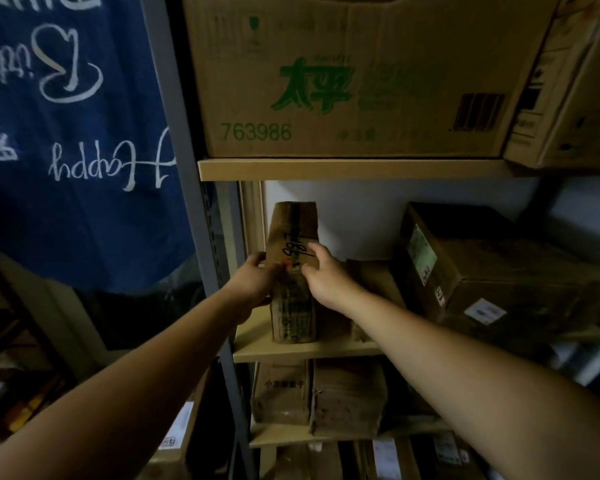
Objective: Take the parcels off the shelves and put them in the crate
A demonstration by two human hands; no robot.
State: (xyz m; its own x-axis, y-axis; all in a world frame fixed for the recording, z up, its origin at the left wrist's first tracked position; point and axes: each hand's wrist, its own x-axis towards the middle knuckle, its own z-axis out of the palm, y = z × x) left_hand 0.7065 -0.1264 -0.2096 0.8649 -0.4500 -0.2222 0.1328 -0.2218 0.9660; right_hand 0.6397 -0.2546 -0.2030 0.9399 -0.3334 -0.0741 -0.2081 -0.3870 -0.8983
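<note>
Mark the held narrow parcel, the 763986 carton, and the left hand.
narrow parcel [291,220], head view, upper front face above the handwriting.
763986 carton [326,133], head view, lower front face.
left hand [257,282], head view, back of hand.

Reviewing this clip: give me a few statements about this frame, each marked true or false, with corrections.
1. The left hand and right hand both grip the narrow parcel. True.
2. The parcel lies flat on the floor. False: it stands upright on a shelf board, below the big box printed 763986.
3. The crate sits under the hands. False: no crate is in view.
4. A blue cloth with white writing hangs left of the shelves. True.
</note>
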